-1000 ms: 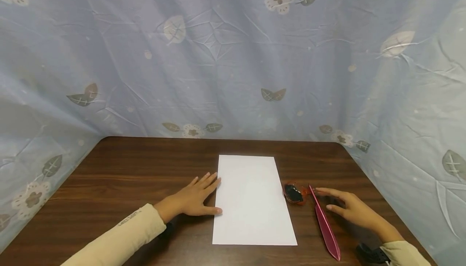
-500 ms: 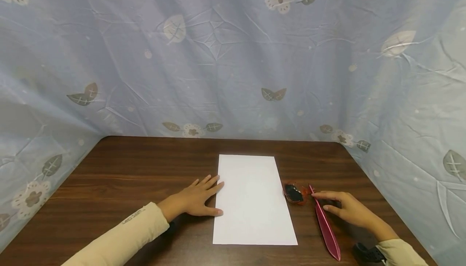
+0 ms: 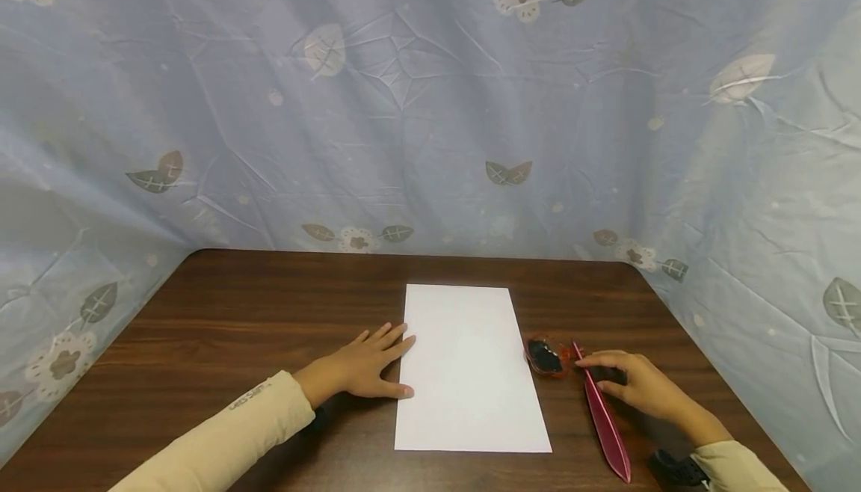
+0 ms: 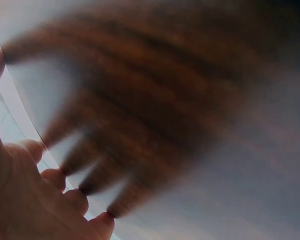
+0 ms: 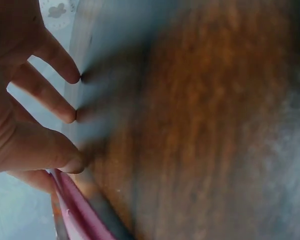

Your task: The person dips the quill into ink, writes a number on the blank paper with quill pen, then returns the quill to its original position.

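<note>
My left hand point(image 3: 359, 369) lies flat with spread fingers, its fingertips and thumb on the left edge of a blank white sheet of paper point(image 3: 471, 380). The paper lies lengthwise on the table. My right hand point(image 3: 639, 383) reaches in from the right, index fingertip at the narrow upper end of a long pink feather-shaped pen point(image 3: 605, 428). The thumb is close by on the pen's near side. In the right wrist view the pen point(image 5: 82, 215) runs down from between thumb and index finger; I cannot tell whether both touch it. The other fingers stay apart from it.
A small item point(image 3: 546, 357) with a clear orange rim and dark middle lies between paper and pen; its kind is unclear. The dark wooden table point(image 3: 269, 290) ends at a pale blue floral curtain point(image 3: 417, 140), which hangs behind and at both sides.
My right hand has shifted slightly left, bringing its index finger onto the pen's upper end. The left fingers have slid slightly right onto the paper's edge. Pen and paper stay in place.
</note>
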A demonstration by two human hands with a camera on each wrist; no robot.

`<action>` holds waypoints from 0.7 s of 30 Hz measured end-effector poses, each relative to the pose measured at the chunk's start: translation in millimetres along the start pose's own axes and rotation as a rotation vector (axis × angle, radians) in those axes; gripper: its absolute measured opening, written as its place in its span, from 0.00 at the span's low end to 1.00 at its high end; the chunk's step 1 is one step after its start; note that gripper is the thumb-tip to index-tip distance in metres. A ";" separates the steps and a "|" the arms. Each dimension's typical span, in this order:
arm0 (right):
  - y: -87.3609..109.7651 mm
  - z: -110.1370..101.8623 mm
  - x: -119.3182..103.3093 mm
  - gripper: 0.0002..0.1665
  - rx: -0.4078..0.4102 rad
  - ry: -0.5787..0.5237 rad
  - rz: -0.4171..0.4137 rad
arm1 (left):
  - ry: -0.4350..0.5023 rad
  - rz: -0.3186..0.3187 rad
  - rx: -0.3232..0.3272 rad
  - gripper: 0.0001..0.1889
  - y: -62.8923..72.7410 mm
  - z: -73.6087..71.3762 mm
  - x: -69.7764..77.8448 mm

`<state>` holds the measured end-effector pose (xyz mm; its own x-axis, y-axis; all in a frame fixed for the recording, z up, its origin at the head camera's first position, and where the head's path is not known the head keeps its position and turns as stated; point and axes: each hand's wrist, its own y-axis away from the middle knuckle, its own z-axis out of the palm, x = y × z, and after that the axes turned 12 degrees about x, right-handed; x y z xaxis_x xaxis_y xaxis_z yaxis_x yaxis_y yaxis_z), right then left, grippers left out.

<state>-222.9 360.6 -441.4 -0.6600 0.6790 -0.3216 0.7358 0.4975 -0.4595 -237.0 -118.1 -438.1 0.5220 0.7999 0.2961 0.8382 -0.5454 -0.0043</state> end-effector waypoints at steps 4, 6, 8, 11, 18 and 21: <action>-1.2 2.1 -0.7 0.26 -0.001 0.016 0.016 | -0.005 -0.005 -0.006 0.48 0.3 -1.0 1.0; -2.2 2.4 -1.8 0.26 0.000 0.031 0.029 | -0.007 -0.008 -0.006 0.48 0.3 -1.6 1.5; -3.2 2.2 -3.3 0.27 0.002 0.048 0.043 | -0.009 -0.008 -0.006 0.48 0.0 -1.8 1.8; -5.2 1.9 -5.5 0.27 0.012 0.082 0.046 | -0.009 -0.010 -0.008 0.48 -0.6 -1.7 1.9; -9.8 3.6 -6.7 0.25 0.049 0.125 -0.044 | -0.012 -0.016 -0.010 0.48 -0.6 -0.6 1.1; -10.7 5.2 -6.0 0.26 0.067 0.126 -0.084 | -0.008 -0.017 -0.011 0.48 0.1 -0.9 1.5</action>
<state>-227.6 348.4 -438.8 -0.6915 0.7008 -0.1752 0.6639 0.5211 -0.5363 -236.3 -117.2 -436.9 0.5089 0.8110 0.2884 0.8452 -0.5343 0.0110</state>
